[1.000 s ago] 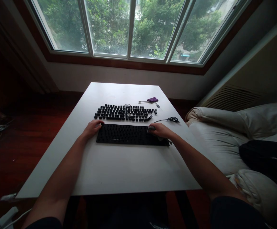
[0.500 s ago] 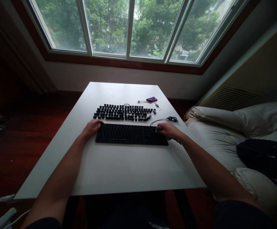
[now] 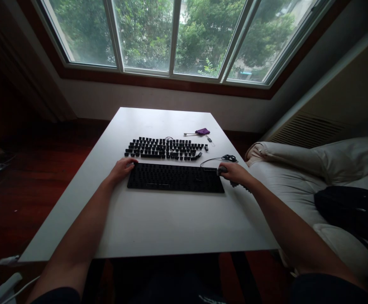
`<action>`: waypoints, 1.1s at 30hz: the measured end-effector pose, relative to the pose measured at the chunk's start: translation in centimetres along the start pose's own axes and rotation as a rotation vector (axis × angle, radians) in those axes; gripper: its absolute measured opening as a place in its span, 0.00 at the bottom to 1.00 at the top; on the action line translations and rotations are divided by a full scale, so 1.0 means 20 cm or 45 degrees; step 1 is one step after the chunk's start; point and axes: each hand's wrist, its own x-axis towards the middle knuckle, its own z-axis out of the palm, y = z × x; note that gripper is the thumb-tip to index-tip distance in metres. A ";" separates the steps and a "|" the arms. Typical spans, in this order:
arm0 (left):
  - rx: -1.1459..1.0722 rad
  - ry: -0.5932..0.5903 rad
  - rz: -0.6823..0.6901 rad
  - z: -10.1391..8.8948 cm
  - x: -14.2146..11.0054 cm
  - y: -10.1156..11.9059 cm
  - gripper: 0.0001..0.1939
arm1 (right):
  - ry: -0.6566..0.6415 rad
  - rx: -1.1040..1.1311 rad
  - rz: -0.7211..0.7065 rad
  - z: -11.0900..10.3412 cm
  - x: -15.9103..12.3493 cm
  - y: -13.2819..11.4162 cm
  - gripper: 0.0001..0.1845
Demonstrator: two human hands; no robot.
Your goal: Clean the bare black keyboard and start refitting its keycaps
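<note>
A black keyboard base (image 3: pixel 174 177) without keycaps lies on the white table (image 3: pixel 158 219). Rows of loose black keycaps (image 3: pixel 165 148) sit just behind it. My left hand (image 3: pixel 122 168) rests on the keyboard's left end with fingers curled over the corner. My right hand (image 3: pixel 234 172) is at the keyboard's right end, closed on a small grey thing (image 3: pixel 222 170), perhaps a cloth. A black cable (image 3: pixel 225 158) runs from the keyboard's back right.
A purple cloth (image 3: pixel 202 131) and a thin tool lie behind the keycaps. A white bed or cushion (image 3: pixel 298 169) with a dark item (image 3: pixel 351 207) stands right of the table. Windows fill the far wall. A power strip (image 3: pixel 3 287) lies on the floor.
My right hand has slid rightward along the keyboard, from over its right part to just past its right edge, carrying the small grey thing. The left hand has stayed put.
</note>
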 end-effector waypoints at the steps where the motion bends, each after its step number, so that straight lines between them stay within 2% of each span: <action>1: 0.002 -0.001 0.004 0.00 0.00 0.00 0.17 | 0.019 0.017 -0.011 -0.01 0.01 -0.03 0.07; 6: -0.006 0.002 0.000 0.00 0.00 -0.01 0.17 | 0.099 0.288 -0.094 -0.04 0.10 -0.30 0.16; 11: -0.030 0.009 -0.024 0.00 0.00 0.01 0.17 | 0.201 0.460 -0.477 0.03 0.24 -0.69 0.17; 16: -0.053 0.005 -0.025 0.00 0.00 0.01 0.17 | 0.171 0.325 -0.759 0.15 0.40 -1.05 0.19; 21: -0.098 0.003 0.002 0.00 0.00 -0.02 0.18 | 0.198 0.043 -0.978 0.30 0.50 -1.34 0.14; 28: -0.145 -0.022 0.003 -0.01 0.00 -0.03 0.21 | 0.382 -0.312 -1.220 0.41 0.54 -1.60 0.13; 33: -0.140 -0.041 -0.012 -0.02 0.00 -0.01 0.20 | 0.197 -0.511 -1.264 0.46 0.52 -1.65 0.16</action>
